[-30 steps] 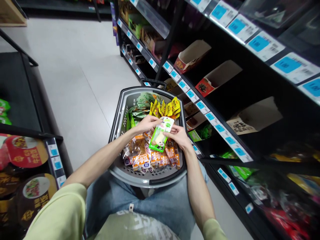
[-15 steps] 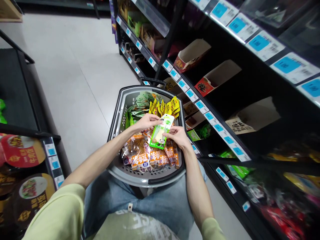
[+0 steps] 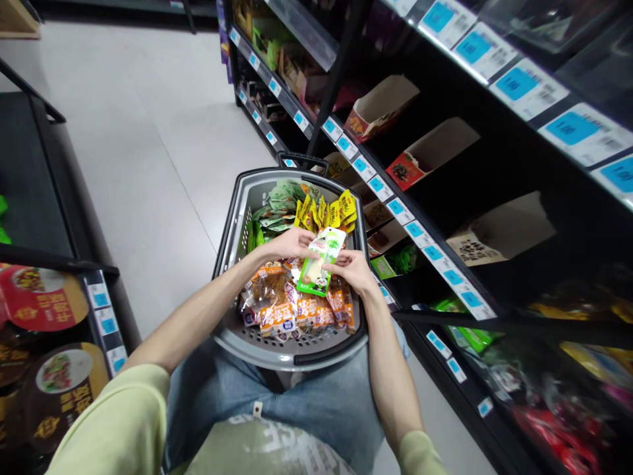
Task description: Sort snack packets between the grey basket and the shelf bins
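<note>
A green and white snack packet (image 3: 316,272) with a panda printed low on it is held over the shopping basket (image 3: 229,254). My left hand (image 3: 293,244) pinches its upper left edge. Fingers of my right hand (image 3: 352,269) close on its right side, the thumb lying across the front. Beneath it, orange-and-clear snack packets (image 3: 277,316) fill the near part of the basket. Yellow packets (image 3: 335,212) stand in a row at the far right, and dark green packets (image 3: 281,201) lean together at the far left. The grey basket with its black rim rests at my lap.
To the right runs a black shelf rack with blue-and-white price tags (image 3: 432,253) and open cardboard boxes (image 3: 406,173). Bagged goods lie on its lowest level. On the left, a low shelf holds round-lidded food tubs (image 3: 69,379). Pale floor (image 3: 133,132) stretches ahead.
The packet has shifted and tilted slightly between my fingers, and my left fingers have slid a little down its edge. Both hands keep hold of it. The view has moved slightly.
</note>
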{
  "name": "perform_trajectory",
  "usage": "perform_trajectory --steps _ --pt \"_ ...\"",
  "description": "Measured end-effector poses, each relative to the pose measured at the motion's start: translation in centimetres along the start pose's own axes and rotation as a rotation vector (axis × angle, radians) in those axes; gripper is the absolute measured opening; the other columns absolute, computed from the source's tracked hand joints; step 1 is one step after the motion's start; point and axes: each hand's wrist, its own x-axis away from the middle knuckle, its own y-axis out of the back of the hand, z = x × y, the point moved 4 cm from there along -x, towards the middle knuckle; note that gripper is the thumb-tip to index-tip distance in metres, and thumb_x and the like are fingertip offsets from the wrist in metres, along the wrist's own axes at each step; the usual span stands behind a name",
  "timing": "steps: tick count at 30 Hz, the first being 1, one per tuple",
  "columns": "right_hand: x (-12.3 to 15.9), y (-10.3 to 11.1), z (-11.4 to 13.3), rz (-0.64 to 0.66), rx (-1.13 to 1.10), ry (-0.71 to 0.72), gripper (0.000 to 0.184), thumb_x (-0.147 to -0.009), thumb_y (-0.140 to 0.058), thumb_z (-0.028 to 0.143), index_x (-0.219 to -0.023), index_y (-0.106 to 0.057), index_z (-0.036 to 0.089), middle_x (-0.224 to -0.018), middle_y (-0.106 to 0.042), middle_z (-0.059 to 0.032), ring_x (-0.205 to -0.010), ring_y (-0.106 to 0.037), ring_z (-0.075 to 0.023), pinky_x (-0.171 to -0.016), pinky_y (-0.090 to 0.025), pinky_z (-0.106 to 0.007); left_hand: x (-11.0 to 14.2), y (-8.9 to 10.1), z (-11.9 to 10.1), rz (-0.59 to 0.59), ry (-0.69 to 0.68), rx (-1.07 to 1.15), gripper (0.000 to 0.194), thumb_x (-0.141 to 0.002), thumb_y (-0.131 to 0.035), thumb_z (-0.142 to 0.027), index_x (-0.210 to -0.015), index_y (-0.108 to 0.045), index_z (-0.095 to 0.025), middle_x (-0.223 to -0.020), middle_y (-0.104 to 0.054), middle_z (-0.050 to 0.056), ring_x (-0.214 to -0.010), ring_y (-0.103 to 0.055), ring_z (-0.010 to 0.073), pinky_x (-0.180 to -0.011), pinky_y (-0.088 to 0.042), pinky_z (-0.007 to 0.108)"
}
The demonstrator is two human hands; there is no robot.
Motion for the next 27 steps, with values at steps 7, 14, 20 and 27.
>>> perform_trajectory --steps 7,14,20,27 --pt "-0.1 0.0 -0.1 0.004 -0.021 -0.01 0.047 -0.046 -0.092 0.038 -0.084 -0.076 0.016 -0.09 -0.077 -0.009 -0.08 -0.073 -0.0259 -0.076 -0.059 -0.038 0.1 -0.3 0.3 0.012 0.014 -0.023 0.042 -0.063 -0.081 -0.031 -0.097 -0.072 -0.009 -0.078 -0.071 0.006 -0.065 -0.06 0.0118 -0.06 -0.045 0.024" --pt "0.0 -0.3 0.2 0.05 -0.031 -0.017 0.052 -0.046 -0.092 0.039 -0.09 -0.076 0.017 -0.092 -0.077 -0.008 -0.084 -0.073 -0.0268 -0.082 -0.059 -0.04 0.2 -0.4 -0.3 -0.048 -0.012 -0.067 0.038 -0.061 -0.082 -0.031 -0.09 -0.073 -0.009 -0.076 -0.071 0.006 -0.062 -0.058 0.0112 -0.056 -0.045 0.023" --pt "0.0 -0.3 0.2 0.044 -0.038 -0.003 0.049 -0.051 -0.091 0.039 -0.093 -0.076 0.018 -0.096 -0.077 -0.0077 -0.089 -0.073 -0.0273 -0.083 -0.059 -0.039 0.1 -0.4 -0.2 -0.058 -0.025 -0.097 0.032 -0.061 -0.081 -0.027 -0.087 -0.073 -0.009 -0.075 -0.071 0.006 -0.061 -0.058 0.0112 -0.056 -0.045 0.023" --pt "-0.2 0.2 0.9 -0.09 -0.093 0.053 0.047 -0.058 -0.088 0.039 -0.098 -0.074 0.02 -0.102 -0.076 -0.0064 -0.097 -0.071 -0.0265 -0.088 -0.056 -0.039 -0.1 -1.0 1.0 -0.009 -0.045 -0.191 0.024 -0.065 -0.077 -0.03 -0.079 -0.072 -0.011 -0.065 -0.067 0.002 -0.054 -0.055 0.0102 -0.05 -0.039 0.021"
